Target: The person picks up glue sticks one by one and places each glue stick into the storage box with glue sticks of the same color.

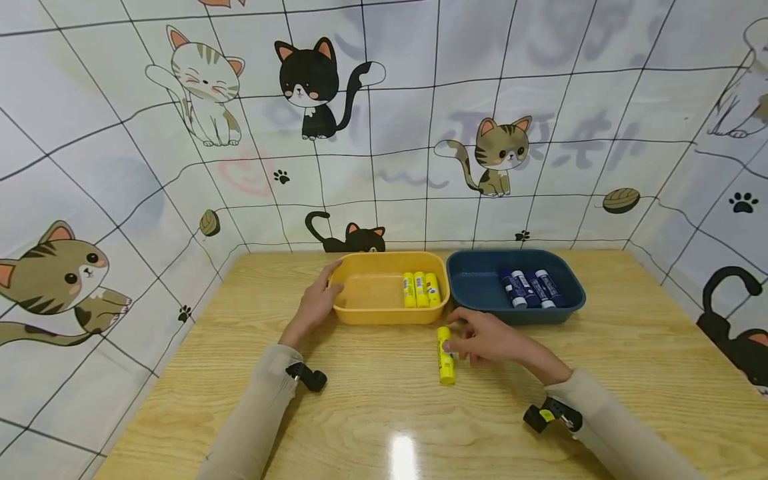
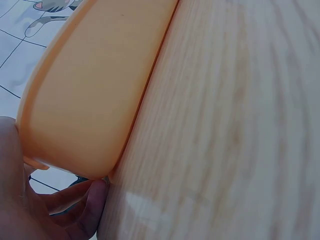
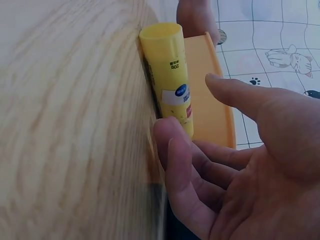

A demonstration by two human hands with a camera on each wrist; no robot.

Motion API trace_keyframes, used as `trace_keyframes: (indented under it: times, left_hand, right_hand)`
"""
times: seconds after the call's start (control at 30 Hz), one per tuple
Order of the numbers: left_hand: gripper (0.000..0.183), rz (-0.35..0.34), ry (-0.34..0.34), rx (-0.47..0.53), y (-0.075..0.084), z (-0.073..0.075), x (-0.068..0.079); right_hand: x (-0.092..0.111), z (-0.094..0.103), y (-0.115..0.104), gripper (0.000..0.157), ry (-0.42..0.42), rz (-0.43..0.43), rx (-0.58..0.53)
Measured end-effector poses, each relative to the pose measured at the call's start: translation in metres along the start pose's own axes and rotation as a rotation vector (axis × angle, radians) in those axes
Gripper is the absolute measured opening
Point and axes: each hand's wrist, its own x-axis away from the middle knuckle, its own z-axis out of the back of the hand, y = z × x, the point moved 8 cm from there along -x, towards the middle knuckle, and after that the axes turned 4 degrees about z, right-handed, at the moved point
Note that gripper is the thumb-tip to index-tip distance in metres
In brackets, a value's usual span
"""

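Note:
A yellow glue stick (image 1: 445,370) lies on the table in front of the yellow bin (image 1: 387,316). My right hand (image 1: 489,335) is just to its right; in the right wrist view the bent fingers come up close against the glue stick (image 3: 165,65), while the thumb stays apart from it. Whether a fingertip touches it, I cannot tell. My left hand (image 1: 315,303) holds the yellow bin by its left end, thumb over the rim. Inside that bin, at its right side, several yellow glue sticks (image 1: 421,291) lie side by side.
To the right, beside the yellow bin, stands a dark blue bin (image 1: 534,317) with several dark blue, white-capped glue sticks (image 1: 519,288) in it. Behind the wooden table (image 1: 360,413) rises a wall covering (image 1: 408,120) printed with cats and grid lines.

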Motion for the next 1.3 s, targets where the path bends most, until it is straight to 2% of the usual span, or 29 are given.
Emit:
trace_keyframes:
  times: [0.23, 0.5, 0.87, 1.13, 1.3]
  left_hand:
    - [0.054, 0.002, 0.003, 0.01, -0.001, -0.001, 0.0]
    - [0.055, 0.006, -0.002, 0.017, -0.001, 0.0, 0.001]
    - [0.056, 0.001, -0.005, 0.017, -0.001, 0.0, 0.0]
    - [0.056, 0.008, -0.006, 0.019, 0.0, 0.0, 0.001]
    - [0.055, 0.01, -0.001, 0.007, 0.001, 0.0, 0.001]
  right_hand:
    - [0.0, -0.005, 0.006, 0.066, -0.019, -0.054, 0.012]
    - [0.0, -0.009, 0.008, 0.078, -0.049, -0.066, 0.03]
    - [-0.003, -0.009, 0.012, 0.075, -0.039, -0.075, -0.004]
    - [-0.004, -0.009, 0.006, 0.068, -0.031, -0.02, -0.036]
    - [-0.002, -0.008, -0.001, 0.064, 0.003, 0.017, -0.026]
